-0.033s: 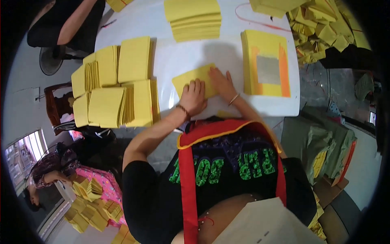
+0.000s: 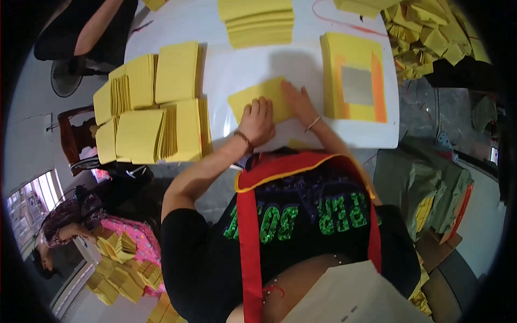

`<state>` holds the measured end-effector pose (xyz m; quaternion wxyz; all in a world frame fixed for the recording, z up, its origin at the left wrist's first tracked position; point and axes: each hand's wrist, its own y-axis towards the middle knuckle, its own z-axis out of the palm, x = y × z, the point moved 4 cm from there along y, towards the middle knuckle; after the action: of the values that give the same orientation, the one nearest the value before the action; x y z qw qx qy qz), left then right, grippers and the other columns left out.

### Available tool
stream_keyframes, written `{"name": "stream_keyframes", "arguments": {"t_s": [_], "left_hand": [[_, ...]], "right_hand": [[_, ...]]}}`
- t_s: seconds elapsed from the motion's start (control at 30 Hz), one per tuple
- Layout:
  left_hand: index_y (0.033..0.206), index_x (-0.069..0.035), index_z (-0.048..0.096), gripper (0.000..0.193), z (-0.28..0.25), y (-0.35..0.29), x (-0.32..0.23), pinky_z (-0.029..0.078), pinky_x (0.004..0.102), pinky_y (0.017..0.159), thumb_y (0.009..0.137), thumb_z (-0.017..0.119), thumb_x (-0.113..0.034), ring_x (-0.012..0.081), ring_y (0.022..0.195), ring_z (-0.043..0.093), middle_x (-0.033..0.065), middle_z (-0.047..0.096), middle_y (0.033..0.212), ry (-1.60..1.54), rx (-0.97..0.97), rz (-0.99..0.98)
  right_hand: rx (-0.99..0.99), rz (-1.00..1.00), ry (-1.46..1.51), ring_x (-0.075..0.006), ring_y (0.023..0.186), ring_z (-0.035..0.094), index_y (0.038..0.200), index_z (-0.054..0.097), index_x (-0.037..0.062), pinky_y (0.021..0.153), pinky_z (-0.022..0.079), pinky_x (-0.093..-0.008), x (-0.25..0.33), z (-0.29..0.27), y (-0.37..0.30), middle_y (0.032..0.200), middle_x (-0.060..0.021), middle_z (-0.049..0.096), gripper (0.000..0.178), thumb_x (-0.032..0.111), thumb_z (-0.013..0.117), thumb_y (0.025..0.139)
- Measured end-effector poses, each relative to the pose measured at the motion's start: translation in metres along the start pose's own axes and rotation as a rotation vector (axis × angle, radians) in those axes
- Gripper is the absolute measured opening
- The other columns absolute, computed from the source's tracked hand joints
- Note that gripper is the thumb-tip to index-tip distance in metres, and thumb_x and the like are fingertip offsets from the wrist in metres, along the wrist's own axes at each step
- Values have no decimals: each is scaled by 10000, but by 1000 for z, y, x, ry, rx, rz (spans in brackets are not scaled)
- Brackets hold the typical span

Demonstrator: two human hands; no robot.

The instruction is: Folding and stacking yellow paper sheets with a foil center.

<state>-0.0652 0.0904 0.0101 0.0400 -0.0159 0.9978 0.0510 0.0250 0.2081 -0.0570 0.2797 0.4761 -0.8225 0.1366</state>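
Note:
A folded piece of yellow paper (image 2: pixel 250 98) lies slightly askew on the white table in front of me. My left hand (image 2: pixel 257 119) rests on its near side with the fingers bent and close together, pressing on the paper; the thumb is hidden. At the paper's right edge is my right hand (image 2: pixel 300 105), its fingers stretched out and lying nearly flat. Close to my apron, a small yellow piece (image 2: pixel 298 144) shows at the table's near edge. To the right of my right hand stands a stack of yellow paper (image 2: pixel 335 86) with orange bands and a grey square on top.
Several yellow paper stacks (image 2: pixel 175 72) fill the table's left side. Another yellow pile (image 2: pixel 258 27) sits at the far middle. A red string (image 2: pixel 344 22) lies far right, near a heap of yellow papers (image 2: pixel 425 32). Another person's arm (image 2: pixel 99 27) shows at far left.
My right hand has slid slightly right along the paper's edge. My left hand stays on the paper. The whole view has shifted slightly.

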Motion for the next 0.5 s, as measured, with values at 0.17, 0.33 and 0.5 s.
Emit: {"name": "stream_keyframes", "arguments": {"t_s": [0.17,0.33,0.5], "left_hand": [[1062,82,498,446,22,-3,2,439,368,687,717,514,-200,340,913,492,251,506,1030,258,-67,44],[1054,55,516,382,15,3,7,469,380,690,701,523,-90,320,888,545,224,554,1012,88,-42,20],[1076,-79,553,344,-41,12,54,483,411,647,733,543,-99,318,723,600,203,601,821,-483,-54,-266]], "right_hand": [[-235,639,1134,-157,1149,404,1220,473,91,902,336,-300,6,-31,-13,1230,-41,475,388,265,466,873],[-166,642,1195,-111,1099,409,1223,463,106,876,337,-284,22,-34,-23,1213,-15,475,391,270,473,869],[-84,473,1159,-120,1086,435,1212,469,114,869,345,-281,55,-86,-4,1203,-23,481,380,274,475,867]]}}
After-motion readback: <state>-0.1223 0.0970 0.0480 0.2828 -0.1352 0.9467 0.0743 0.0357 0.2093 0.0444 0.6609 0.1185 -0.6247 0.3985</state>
